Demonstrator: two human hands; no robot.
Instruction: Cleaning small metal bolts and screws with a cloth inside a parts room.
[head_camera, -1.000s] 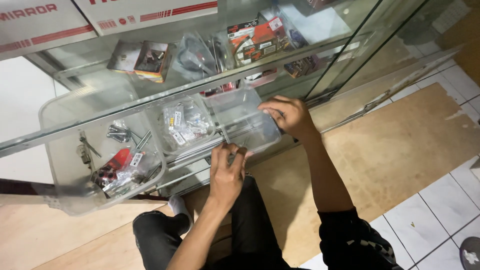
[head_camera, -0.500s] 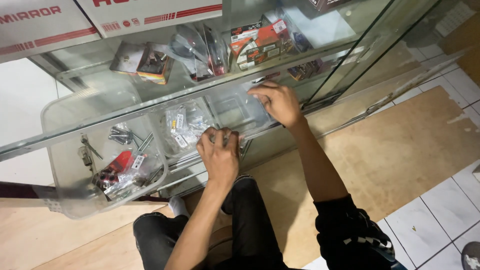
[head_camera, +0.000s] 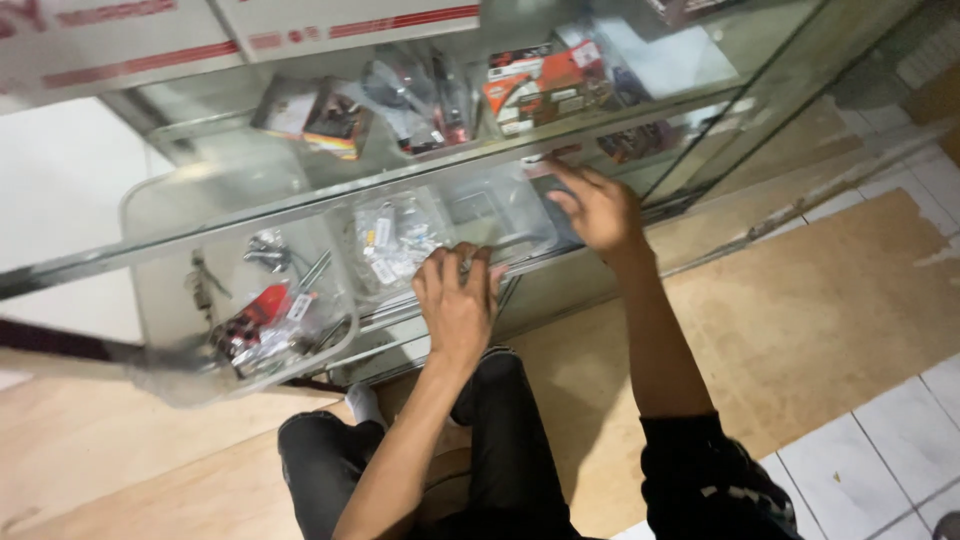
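Lifted from the clear tray's (head_camera: 500, 215) far corner, the right hand (head_camera: 598, 208) hovers open-fingered beside the glass case while the left hand (head_camera: 458, 300) clasps the tray's near rim, seemingly sliding it onto its shelf.

The person's left hand (head_camera: 458, 305) and right hand (head_camera: 597, 207) are bare and ringless, with both forearms uncovered up to a black short sleeve (head_camera: 705, 470) bearing small pale markings behind the right hand, black trousers (head_camera: 500, 450) below the left hand, and a white sock (head_camera: 365, 405) beside them.
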